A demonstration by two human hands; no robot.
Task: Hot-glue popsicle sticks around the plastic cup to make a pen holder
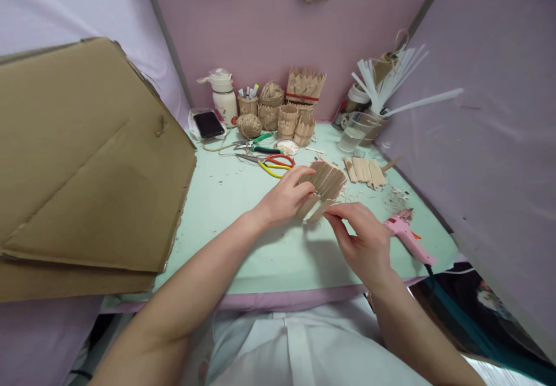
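Observation:
My left hand [287, 196] grips a small curved piece made of flat wooden sticks [329, 181] set side by side, its fingers closed over the left edge. Thumb and forefinger of my right hand [364, 241] pinch a flat wooden stick [322, 208] at the near side of that piece; whether this stick is fixed to it I cannot tell. To the right of the right hand lies a pink hot glue gun [410, 240]. A flat panel of wooden sticks [367, 171] rests behind it, with loose scraps around.
Red-and-yellow-handled scissors [275, 163] and green-handled pliers [260, 147] lie behind my left hand. Farther back stand a white bottle [225, 101], twine balls [249, 125], stick cups [287, 121] and a clear plastic cup [353, 134]. A large cardboard sheet [95, 160] stands at left.

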